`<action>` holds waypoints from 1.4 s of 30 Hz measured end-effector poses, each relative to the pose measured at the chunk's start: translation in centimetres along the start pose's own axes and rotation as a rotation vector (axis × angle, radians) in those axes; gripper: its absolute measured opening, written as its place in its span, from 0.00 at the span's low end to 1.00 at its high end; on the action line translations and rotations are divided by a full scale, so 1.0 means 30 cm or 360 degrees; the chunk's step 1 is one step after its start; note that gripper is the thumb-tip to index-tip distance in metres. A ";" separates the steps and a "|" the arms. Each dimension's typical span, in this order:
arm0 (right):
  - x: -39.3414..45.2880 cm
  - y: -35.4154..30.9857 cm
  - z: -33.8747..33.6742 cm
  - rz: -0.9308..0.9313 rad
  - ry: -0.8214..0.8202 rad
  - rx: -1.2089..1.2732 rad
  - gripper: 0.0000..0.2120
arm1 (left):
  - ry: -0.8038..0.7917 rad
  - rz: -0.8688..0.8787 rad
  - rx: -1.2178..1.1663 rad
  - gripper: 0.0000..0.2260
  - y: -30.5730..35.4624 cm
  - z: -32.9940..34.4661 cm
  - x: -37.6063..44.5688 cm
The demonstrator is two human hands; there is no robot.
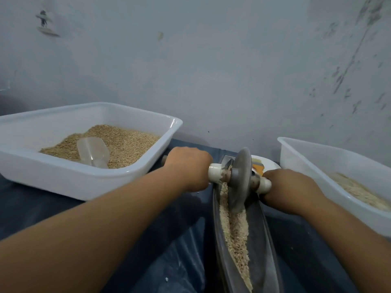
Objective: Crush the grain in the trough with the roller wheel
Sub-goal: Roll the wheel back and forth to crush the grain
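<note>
Head camera looks down along two bare forearms to the trough [265,246], a long narrow dark channel running away from the viewer over a dark blue sheet [148,240], and the grain [234,229] lies in a pale strip down its middle, coarse and partly broken by the look of it. Further up, the roller wheel [240,178] stands on edge in the channel, its rim bedded in the grain near the far end. Left hand [188,168] is wrapped right round the white handle on its side, fingers fully closed; right hand [289,187] is curled over the other stub the same way, though its fingertips are hidden underneath. Good grip for this job, I'd say: to crush well, keep both wrists level so the disc stays upright, press down evenly, and roll it the full length rather than working one patch, or grain will ride up the walls and spill. Beyond the left hand sits a white tub [148,166] heaped with whole tan grain, a clear plastic scoop [93,152] lying in it. On the right, a second white tub [300,163] holds a thin layer of paler material, likely the crushed product. Just behind the wheel peeks a white dish [273,164] with something orange; I can't tell what.
</note>
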State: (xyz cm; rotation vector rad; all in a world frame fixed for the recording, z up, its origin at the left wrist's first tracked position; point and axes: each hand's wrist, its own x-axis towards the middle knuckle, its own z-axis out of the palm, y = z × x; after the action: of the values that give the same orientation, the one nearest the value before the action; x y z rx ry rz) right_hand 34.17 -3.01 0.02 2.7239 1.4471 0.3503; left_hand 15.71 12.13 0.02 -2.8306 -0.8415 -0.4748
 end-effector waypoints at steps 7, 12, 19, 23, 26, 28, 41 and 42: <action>0.008 0.004 -0.010 -0.0059 -0.0035 0.0000 0.06 | 0.0061 -0.0020 0.0010 0.09 -0.015 0.046 -0.006; 0.057 -0.012 -0.047 -0.0063 -0.0262 0.0112 0.05 | -0.0194 -0.0018 -0.0096 0.10 -0.021 -0.001 0.052; -0.032 0.011 -0.001 -0.0039 -0.0166 0.0106 0.07 | 0.0144 0.0020 0.0100 0.11 0.001 0.044 -0.040; 0.049 -0.001 -0.059 0.0052 -0.0520 0.0517 0.06 | -0.0159 0.0018 0.0036 0.10 -0.005 -0.021 0.058; 0.055 0.007 -0.039 0.0103 -0.0475 0.0598 0.06 | -0.0075 0.0009 0.0053 0.10 0.004 -0.026 0.063; 0.004 0.021 0.010 0.0054 -0.0242 0.0365 0.04 | 0.0183 0.0036 0.0141 0.11 0.019 0.002 0.000; 0.017 0.000 -0.039 0.0030 -0.0365 0.0367 0.04 | 0.0159 0.0010 0.0046 0.09 0.007 0.020 0.001; -0.008 -0.001 -0.020 0.0011 -0.0221 0.0201 0.03 | 0.0269 -0.0003 0.0087 0.09 0.009 0.042 -0.033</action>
State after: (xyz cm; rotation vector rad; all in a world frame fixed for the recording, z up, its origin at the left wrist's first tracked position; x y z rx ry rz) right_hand 33.90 -3.22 0.57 2.7856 1.4713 0.0697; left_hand 15.39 11.69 -1.53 -2.6943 -0.8116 -0.6700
